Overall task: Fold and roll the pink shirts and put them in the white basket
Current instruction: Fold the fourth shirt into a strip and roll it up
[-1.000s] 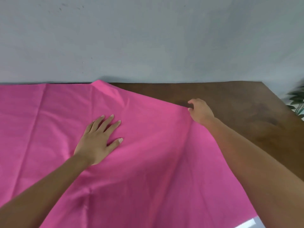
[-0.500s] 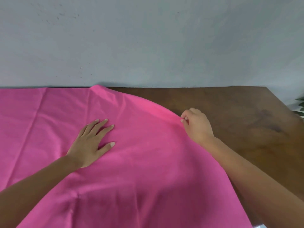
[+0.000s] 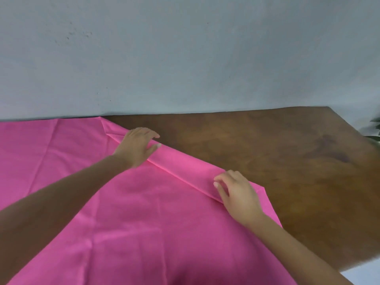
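A pink shirt (image 3: 131,219) lies spread over the left and middle of a brown wooden table (image 3: 287,161). Its right edge is turned inward into a narrow folded strip (image 3: 185,167) that runs diagonally from the back toward me. My left hand (image 3: 137,147) lies flat on the far end of that strip, fingers together, pressing it down. My right hand (image 3: 238,190) rests on the near end of the strip, fingers curled against the cloth at the fold. No white basket is in view.
A grey wall (image 3: 185,58) rises right behind the table's back edge. Bare wood lies to the right of the shirt. Green plant leaves (image 3: 376,128) poke in at the far right edge. The table's right corner falls away at the lower right.
My right hand has brought the shirt's right edge inward and toward me, forming a folded strip. My left hand moved from the middle of the shirt up and right onto the fold.
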Tool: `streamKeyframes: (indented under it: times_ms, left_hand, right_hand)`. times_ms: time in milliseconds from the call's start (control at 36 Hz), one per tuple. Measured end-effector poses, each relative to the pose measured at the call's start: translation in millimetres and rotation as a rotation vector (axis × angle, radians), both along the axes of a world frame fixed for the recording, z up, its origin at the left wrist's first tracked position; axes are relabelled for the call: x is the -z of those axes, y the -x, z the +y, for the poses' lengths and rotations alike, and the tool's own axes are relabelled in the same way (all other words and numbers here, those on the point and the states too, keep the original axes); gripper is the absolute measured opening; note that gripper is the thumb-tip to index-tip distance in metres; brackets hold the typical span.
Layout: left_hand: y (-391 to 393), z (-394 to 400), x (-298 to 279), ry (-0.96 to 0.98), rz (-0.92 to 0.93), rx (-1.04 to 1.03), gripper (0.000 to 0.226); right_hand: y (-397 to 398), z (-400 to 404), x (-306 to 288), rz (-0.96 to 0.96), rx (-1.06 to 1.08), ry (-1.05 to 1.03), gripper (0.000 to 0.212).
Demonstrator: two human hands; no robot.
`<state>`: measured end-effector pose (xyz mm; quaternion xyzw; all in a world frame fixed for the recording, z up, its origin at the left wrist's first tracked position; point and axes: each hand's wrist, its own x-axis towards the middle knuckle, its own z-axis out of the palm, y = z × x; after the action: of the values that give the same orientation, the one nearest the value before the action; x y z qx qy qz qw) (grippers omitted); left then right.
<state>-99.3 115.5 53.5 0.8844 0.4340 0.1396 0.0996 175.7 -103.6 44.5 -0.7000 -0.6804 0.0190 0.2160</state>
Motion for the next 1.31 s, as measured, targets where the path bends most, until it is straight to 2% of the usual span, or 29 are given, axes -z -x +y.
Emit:
streamKeyframes:
  times_ms: [111,222,306,417,500,556,667,806,917,1000,1083,1194,1250,1306]
  left_hand:
    - [-8.3,15.3,6.0,0.064,0.141,-0.084,0.034]
    - [-11.3,27.5,10.0,0.164,0.115,-0.209,0.032]
    - [-16.1,33.2,8.1,0.154,0.135,-0.245,0.028]
    - [-25.7,37.9,1.3,0.147,0.272,-0.275,0.031]
    - [-28.4,40.7,-0.6,0.167,0.369,-0.235,0.023]
    - [-28.4,42.4,-0.8,0.176,0.350,-0.196,0.017]
    - [-28.3,43.0,-7.8,0.181,0.209,-0.152,0.019]
    - [-28.7,50.5,-27.1,0.225,-0.100,-0.199,0.012]
    - [-32.1,58.6,-45.9,0.245,-0.399,-0.200,0.013]
    - [-37.9,62.7,-51.4,0.223,-0.478,-0.170,0.011]
    - [-44.0,65.3,-41.8,0.206,-0.379,-0.146,0.009]
    - [-44.2,58.6,-17.2,0.187,-0.018,-0.172,0.040]
    - [-41.2,48.6,-4.5,0.194,0.057,-0.138,0.046]
    - [-36.0,37.8,6.8,0.176,0.087,-0.091,0.045]
  right_hand:
    - [-23.6,15.2,-12.2,0.105,0.246,0.121,0.012]
    - [-30.3,31.5,-18.6,0.367,0.401,0.334,0.022]
    - [-28.8,43.6,-15.9,0.558,0.459,0.397,0.018]
    - [-25.7,56.4,-12.3,0.839,0.551,0.365,0.007]
    - [-22.9,62.7,-13.4,0.971,0.592,0.333,0.010]
    - [-22.2,65.0,-13.6,1.026,0.603,0.310,0.015]
    - [-23.9,64.1,-20.1,1.092,0.521,0.259,0.021]
    - [-34.2,63.4,-39.2,1.006,0.333,0.107,0.039]
    - [-46.4,66.1,-49.0,0.867,0.191,-0.097,0.042]
    - [-54.2,69.0,-49.0,0.736,0.190,-0.173,0.038]
    - [-55.1,75.3,-41.2,0.638,0.229,-0.140,0.031]
    - [-57.8,82.3,-12.7,0.403,0.301,0.166,0.024]
    - [-56.1,82.2,-3.8,0.383,0.323,0.239,0.025]
    - [-53.1,84.1,-1.7,0.380,0.331,0.224,0.026]
